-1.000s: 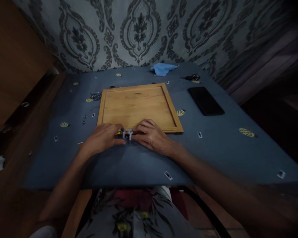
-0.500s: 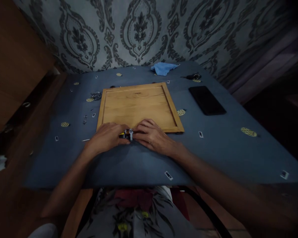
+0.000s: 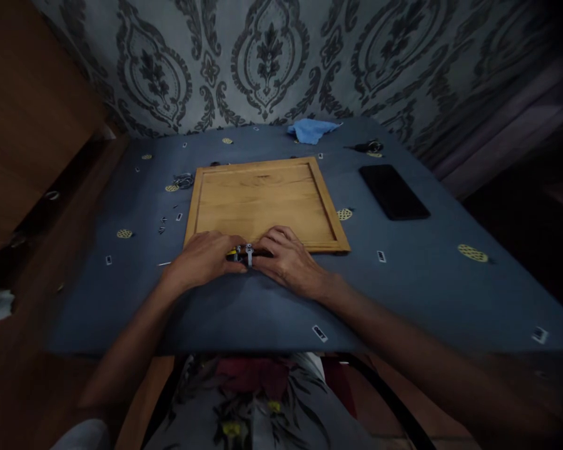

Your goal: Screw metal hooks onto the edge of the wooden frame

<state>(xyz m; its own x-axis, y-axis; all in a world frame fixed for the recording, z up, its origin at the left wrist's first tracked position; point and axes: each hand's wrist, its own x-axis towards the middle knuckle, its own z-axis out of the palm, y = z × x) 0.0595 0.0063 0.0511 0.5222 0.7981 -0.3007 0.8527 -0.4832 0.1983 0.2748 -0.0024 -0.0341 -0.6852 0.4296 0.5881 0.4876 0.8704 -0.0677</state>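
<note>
A framed wooden panel point(image 3: 263, 194) lies flat on the dark blue tablecloth. At its near edge, my left hand point(image 3: 209, 255) has its fingers closed round a small item with yellow and dark parts, mostly hidden. My right hand point(image 3: 288, 259) is curled beside it, with fingers and thumb against a small silver metal piece point(image 3: 249, 255) that stands between the two hands. Where the metal piece meets the panel's edge cannot be made out.
A black flat device point(image 3: 394, 192) lies right of the panel. Behind are a blue cloth point(image 3: 312, 130) and a dark tool point(image 3: 368, 147). Left are a tangled metallic bundle point(image 3: 184, 180), several small screws point(image 3: 162, 225) and a thin metal rod point(image 3: 164, 264).
The whole view has shifted slightly. The fingers of my right hand have moved a little at the metal piece; my left hand keeps its hold.
</note>
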